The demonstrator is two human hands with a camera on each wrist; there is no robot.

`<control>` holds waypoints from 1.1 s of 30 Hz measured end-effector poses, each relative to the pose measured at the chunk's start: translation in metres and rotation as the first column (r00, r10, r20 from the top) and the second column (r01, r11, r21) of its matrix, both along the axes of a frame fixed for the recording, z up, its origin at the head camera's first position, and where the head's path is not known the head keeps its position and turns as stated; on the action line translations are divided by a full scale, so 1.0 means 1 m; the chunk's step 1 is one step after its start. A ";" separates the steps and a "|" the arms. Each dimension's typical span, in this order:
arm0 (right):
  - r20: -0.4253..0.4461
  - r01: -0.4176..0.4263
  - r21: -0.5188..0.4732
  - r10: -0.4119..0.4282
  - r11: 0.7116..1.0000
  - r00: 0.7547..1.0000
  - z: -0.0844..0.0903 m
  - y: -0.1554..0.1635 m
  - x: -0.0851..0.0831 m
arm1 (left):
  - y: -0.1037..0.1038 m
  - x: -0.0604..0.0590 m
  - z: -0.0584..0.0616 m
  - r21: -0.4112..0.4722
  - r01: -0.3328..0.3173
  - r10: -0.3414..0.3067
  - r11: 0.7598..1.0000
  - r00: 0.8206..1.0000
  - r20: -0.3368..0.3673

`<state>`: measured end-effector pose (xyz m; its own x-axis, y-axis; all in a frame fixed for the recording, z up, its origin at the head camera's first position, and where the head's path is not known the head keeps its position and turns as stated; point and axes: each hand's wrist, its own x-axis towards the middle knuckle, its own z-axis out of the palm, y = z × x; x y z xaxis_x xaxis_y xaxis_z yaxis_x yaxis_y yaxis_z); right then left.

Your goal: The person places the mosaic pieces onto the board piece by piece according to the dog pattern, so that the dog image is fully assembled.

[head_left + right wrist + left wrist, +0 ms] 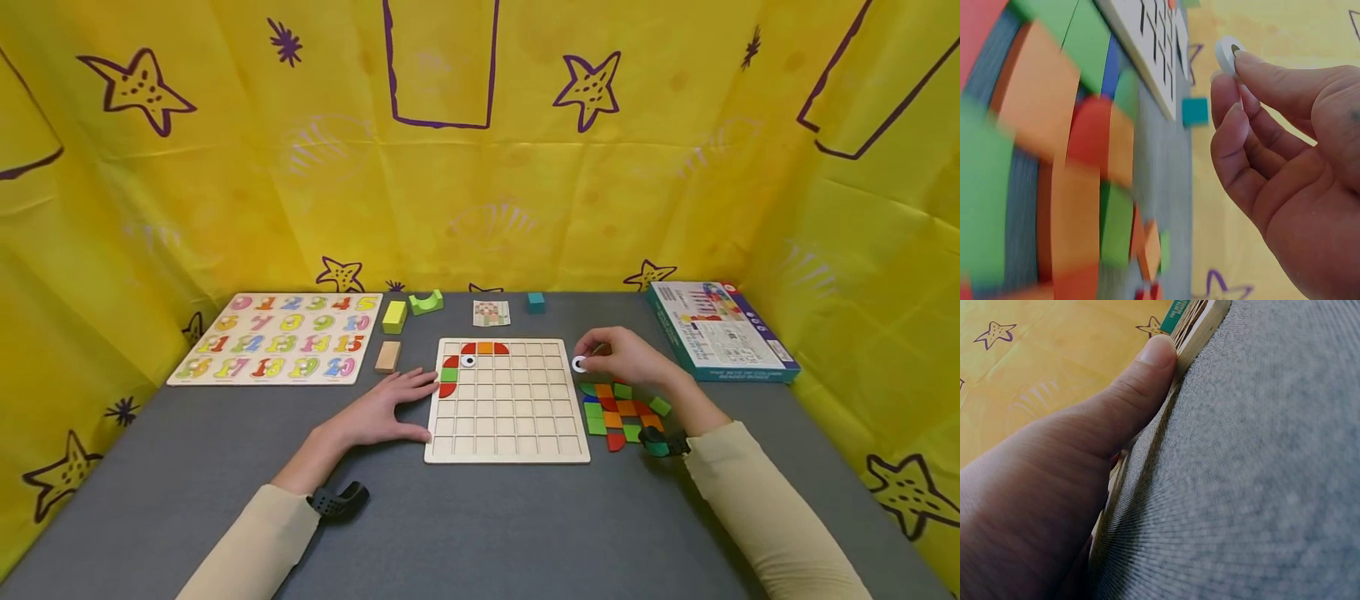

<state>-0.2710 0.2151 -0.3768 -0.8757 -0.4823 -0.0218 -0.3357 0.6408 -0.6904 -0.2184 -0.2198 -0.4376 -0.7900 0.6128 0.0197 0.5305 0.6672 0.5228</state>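
A square wooden grid board [506, 408] lies in the middle of the table. Along its top left sit red, orange and green tiles, with a white round eye piece [468, 361] in a cell beside them. My left hand [382, 410] rests at the board's left edge, fingers spread; its thumb [1147, 369] touches the rim in the left wrist view. Between thumb and fingertips my right hand [618, 354] pinches a second white eye piece [1227, 55] with a dark centre, held just off the board's upper right corner.
Loose coloured tiles [615, 408] are heaped right of the board. A number puzzle [277, 339] lies at the left, near yellow [394, 317], green [427, 302] and plain wooden blocks [387, 357]. Behind the board are a picture card [491, 313] and teal cube [536, 302]. A game box [723, 332] lies right.
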 end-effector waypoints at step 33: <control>-0.007 -0.003 0.090 0.003 0.996 1.000 -0.021 -0.123 -0.037 | 0.002 0.000 0.001 -0.010 -0.003 0.003 1.000 1.000 0.011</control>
